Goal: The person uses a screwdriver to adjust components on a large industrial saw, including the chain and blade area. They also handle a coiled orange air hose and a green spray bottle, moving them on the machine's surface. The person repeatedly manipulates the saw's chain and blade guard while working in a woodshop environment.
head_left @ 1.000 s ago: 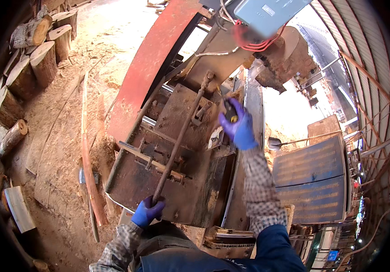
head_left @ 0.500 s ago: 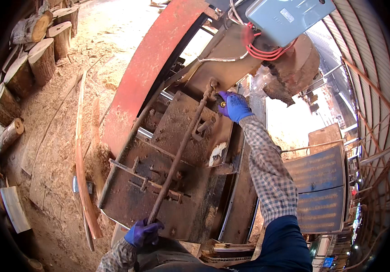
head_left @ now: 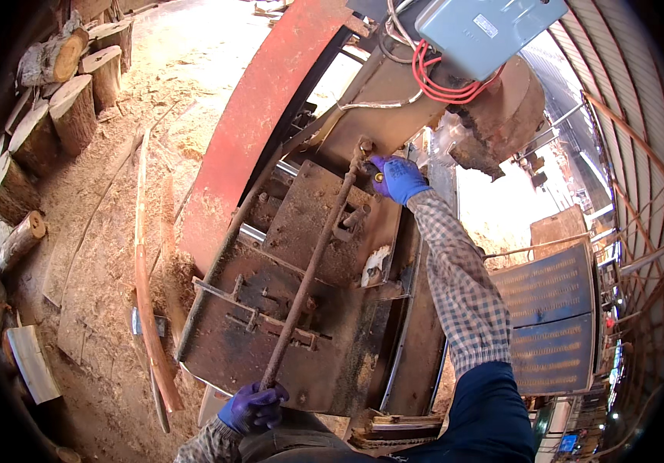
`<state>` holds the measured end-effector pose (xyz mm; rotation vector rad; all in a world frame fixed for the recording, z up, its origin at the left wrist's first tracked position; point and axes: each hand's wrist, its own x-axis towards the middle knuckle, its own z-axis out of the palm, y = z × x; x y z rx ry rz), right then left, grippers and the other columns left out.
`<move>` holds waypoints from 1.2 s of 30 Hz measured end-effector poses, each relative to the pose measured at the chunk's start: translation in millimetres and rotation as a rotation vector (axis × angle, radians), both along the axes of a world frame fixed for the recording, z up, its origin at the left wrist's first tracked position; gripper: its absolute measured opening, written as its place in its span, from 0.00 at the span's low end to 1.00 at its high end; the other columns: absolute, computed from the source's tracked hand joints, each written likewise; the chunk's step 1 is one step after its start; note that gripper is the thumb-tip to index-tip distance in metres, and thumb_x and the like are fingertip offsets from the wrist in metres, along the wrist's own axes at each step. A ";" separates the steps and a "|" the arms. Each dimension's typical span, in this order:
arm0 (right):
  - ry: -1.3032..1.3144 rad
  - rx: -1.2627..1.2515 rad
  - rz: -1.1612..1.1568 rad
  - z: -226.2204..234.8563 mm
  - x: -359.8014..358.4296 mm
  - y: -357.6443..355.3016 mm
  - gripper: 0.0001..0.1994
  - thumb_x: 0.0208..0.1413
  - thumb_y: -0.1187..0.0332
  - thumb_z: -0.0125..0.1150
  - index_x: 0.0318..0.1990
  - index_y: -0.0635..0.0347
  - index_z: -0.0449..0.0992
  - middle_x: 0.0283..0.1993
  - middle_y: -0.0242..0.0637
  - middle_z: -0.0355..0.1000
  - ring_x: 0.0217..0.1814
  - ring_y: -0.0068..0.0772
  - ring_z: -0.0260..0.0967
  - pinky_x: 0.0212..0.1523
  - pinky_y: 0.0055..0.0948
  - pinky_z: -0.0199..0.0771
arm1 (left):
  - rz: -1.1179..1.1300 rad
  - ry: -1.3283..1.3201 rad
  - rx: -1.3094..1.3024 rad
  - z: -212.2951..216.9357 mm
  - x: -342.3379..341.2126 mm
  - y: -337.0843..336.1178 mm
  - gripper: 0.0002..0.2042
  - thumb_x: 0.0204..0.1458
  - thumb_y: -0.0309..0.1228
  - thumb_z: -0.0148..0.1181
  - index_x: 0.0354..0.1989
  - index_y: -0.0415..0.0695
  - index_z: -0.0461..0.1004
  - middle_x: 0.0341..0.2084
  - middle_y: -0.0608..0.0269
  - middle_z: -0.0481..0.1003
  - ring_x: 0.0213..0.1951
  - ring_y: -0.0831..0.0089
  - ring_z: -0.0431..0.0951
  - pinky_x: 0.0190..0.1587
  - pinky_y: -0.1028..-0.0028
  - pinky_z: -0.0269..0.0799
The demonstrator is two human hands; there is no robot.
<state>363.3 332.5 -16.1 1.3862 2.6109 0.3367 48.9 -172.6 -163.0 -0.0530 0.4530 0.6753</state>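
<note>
My left hand (head_left: 253,409), in a blue-purple glove, is closed round the near end of a long rusty metal lever (head_left: 309,282). The lever slants up and away across a brown, sawdust-covered machine (head_left: 324,216) to a pivot at its far end. Close beside that pivot, my right hand (head_left: 400,179), gloved in the same colour, is closed on a dark handle with a yellow end (head_left: 380,177). The fingers partly cover this handle. Between the hands, bolts and a short bent metal piece (head_left: 351,221) stand up from the machine's plates.
A curved red guard (head_left: 247,123) rises left of the machine. Overhead right hangs a grey-blue box (head_left: 490,35) with red cables (head_left: 444,89). Cut logs (head_left: 70,116) line the left side, and a long wooden strip (head_left: 143,255) lies on the sawdust floor. A blue slatted panel (head_left: 548,316) stands right.
The view has shifted slightly, so the machine sits a little lower and farther right. Both hands keep their grips on the lever and the handle.
</note>
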 end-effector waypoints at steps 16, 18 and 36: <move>-0.025 -0.020 -0.025 3.0 -1.7 -1.0 0.27 0.54 0.56 0.68 0.61 0.54 0.73 0.49 0.52 0.78 0.54 0.57 0.76 0.56 0.51 0.76 | 0.008 0.010 -0.031 23.3 0.5 3.6 0.14 0.67 0.36 0.59 0.50 0.35 0.75 0.12 0.71 0.57 0.14 0.76 0.58 0.27 0.67 0.62; -0.010 0.002 0.016 4.4 0.2 -5.3 0.27 0.54 0.56 0.68 0.61 0.54 0.73 0.50 0.52 0.78 0.54 0.57 0.76 0.56 0.51 0.76 | 0.015 0.047 -0.030 38.7 -0.9 5.3 0.14 0.66 0.35 0.59 0.48 0.35 0.74 0.13 0.72 0.57 0.15 0.77 0.58 0.27 0.67 0.61; 0.671 -0.033 -0.093 66.3 -25.1 -277.8 0.26 0.56 0.60 0.72 0.60 0.55 0.71 0.46 0.47 0.76 0.45 0.45 0.78 0.48 0.43 0.81 | 0.199 0.496 0.156 5.9 195.2 -29.6 0.12 0.61 0.38 0.65 0.39 0.41 0.78 0.22 0.70 0.72 0.21 0.78 0.71 0.24 0.73 0.71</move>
